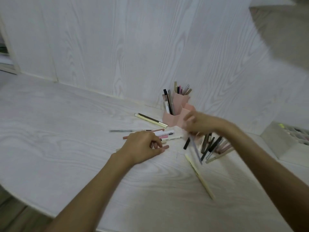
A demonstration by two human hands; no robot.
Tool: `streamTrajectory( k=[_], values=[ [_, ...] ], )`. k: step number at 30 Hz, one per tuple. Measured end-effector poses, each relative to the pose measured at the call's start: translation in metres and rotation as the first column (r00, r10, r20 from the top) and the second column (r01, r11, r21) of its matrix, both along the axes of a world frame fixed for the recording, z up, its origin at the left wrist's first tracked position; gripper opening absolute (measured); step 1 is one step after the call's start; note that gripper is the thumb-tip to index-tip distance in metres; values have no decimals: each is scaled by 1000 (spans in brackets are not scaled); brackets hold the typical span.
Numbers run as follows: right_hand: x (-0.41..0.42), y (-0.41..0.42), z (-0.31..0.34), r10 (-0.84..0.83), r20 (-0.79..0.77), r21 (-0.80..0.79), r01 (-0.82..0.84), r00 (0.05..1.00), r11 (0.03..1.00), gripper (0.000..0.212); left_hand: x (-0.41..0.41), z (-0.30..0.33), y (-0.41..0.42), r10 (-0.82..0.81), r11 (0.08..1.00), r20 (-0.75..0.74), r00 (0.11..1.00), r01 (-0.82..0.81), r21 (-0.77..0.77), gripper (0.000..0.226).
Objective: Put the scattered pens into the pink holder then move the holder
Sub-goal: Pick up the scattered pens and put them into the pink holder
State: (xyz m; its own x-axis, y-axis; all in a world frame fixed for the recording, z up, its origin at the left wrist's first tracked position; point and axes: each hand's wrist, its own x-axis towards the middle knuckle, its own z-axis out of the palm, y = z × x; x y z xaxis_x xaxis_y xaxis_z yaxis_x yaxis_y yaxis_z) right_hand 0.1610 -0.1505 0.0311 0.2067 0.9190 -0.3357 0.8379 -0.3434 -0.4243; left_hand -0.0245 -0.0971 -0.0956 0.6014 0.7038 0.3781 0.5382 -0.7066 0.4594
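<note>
My right hand [203, 123] sits just in front of the pink plastic multi-compartment pen holder [178, 113], blurred, fingers curled round what looks like a thin grey-blue pen [195, 149] hanging downward from the grip; can't tell if more than one is pinched. My left hand [142, 146] rests on the white wood-grain desk [66, 131], fingers curled in over a small cluster of mixed pink and white pens [165, 133], fingertips touching a brownish-pink one; whether it's truly gripped or only touched I can't tell. The holder stands near the back wall, already carrying several dark and grey pens upright in its compartments. Still loose: a pale yellow pen with dark cap [151, 120] left of the holder, a long pale yellow pen [199, 176] lying near me, a clear thin pen [122, 130], and a heap of dark and beige pens [214, 147] under my right wrist. Risks, judged: the dangling pen is held near one end, so it may swing and miss a compartment or slip out; my right forearm hovers over the heap and could sweep pens off toward the grey tray [287, 136]; bumping the light holder could tip it and spill what's loaded
</note>
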Motion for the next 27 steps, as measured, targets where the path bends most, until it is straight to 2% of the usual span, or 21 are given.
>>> streamTrajectory(
  k=[2,3,5,7,9,12,15,17,20,22,24,27],
  values=[
    [25,4,30,-77,-177,244,119,981,962,36,0,0,1,-8,1000,0,1000,8,-9,35],
    [35,6,41,-108,-301,360,218,948,907,37,1,0,1,-11,1000,0,1000,11,-15,34],
    [49,17,54,-114,-504,553,422,856,718,38,1,0,2,-12,1000,-4,1000,11,-23,30],
    [57,32,54,-117,-522,721,510,845,470,38,1,1,2,-12,1000,-5,1000,12,-26,28],
    [58,47,44,-145,-463,827,485,875,285,40,2,0,2,-17,999,-3,1000,17,-32,27],
    [53,68,26,-202,-367,897,402,908,182,43,2,-1,1,-30,999,27,999,31,-36,35],
    [46,84,9,-201,-233,948,268,952,171,39,2,-3,2,-36,999,37,999,37,-27,40],
    [42,92,1,-202,-164,958,204,966,201,38,3,-4,3,-32,999,34,999,33,-22,40],
    [41,101,-9,-248,2,942,81,969,324,34,4,-4,4,-24,1000,34,999,25,-15,37],
    [42,104,-16,-294,136,904,3,946,427,24,4,-4,5,-34,999,33,999,35,-10,39],
    [44,105,-21,-319,242,872,-62,916,485,19,4,-4,6,-43,999,30,999,43,-1,42],
    [45,100,-23,-257,331,819,-142,908,556,25,3,-4,6,-43,999,29,999,43,7,43]
  ],
)
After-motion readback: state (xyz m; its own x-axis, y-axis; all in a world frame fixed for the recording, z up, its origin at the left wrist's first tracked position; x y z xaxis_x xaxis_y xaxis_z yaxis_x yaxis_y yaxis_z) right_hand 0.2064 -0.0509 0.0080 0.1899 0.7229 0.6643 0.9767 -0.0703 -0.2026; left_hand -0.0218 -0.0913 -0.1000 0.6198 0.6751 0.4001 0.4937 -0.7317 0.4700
